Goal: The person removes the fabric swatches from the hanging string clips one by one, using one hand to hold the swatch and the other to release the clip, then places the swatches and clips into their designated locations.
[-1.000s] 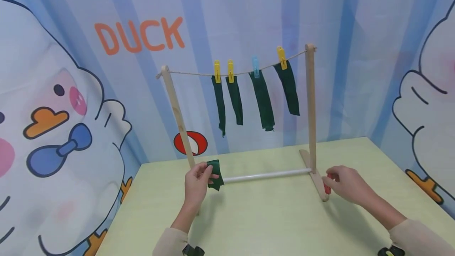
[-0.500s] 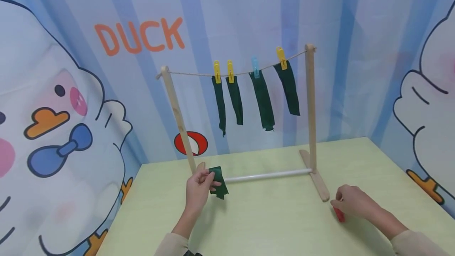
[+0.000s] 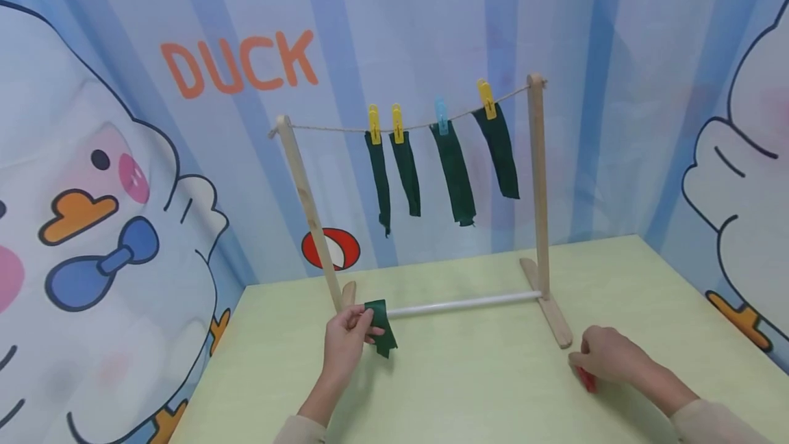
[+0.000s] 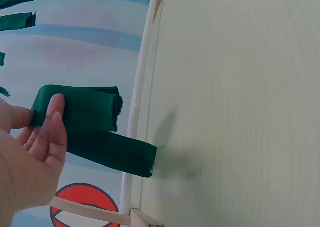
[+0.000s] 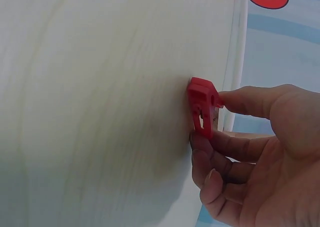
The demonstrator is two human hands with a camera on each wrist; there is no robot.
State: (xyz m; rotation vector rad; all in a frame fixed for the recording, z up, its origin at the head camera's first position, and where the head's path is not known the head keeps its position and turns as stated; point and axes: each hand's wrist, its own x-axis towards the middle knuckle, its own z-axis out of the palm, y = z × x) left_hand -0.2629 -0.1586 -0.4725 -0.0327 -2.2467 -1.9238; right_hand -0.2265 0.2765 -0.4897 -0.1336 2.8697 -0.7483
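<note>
My left hand (image 3: 343, 351) pinches a dark green strip of cloth (image 3: 383, 336) near the foot of the left post. In the left wrist view the cloth (image 4: 90, 107) is doubled over, its two ends hanging apart. To the right of the wooden rack, my right hand (image 3: 613, 355) holds a red clothespin (image 3: 586, 380) low over the table. The right wrist view shows the thumb at one side of this clothespin (image 5: 201, 104) and a fingertip at its lower end. Several green strips hang from the cord, held by yellow clothespins (image 3: 397, 123) and a light blue clothespin (image 3: 442, 117).
The rack's left post (image 3: 308, 204) and right post (image 3: 538, 190) carry the sagging cord (image 3: 333, 129). A white rod (image 3: 468, 304) joins their feet just above the pale table (image 3: 468, 382). Behind stands a duck-printed curtain (image 3: 419, 19).
My right hand has come down and toward me with the red clothespin, from beside the right foot to low over the table. The left hand has sunk slightly with the green cloth.
</note>
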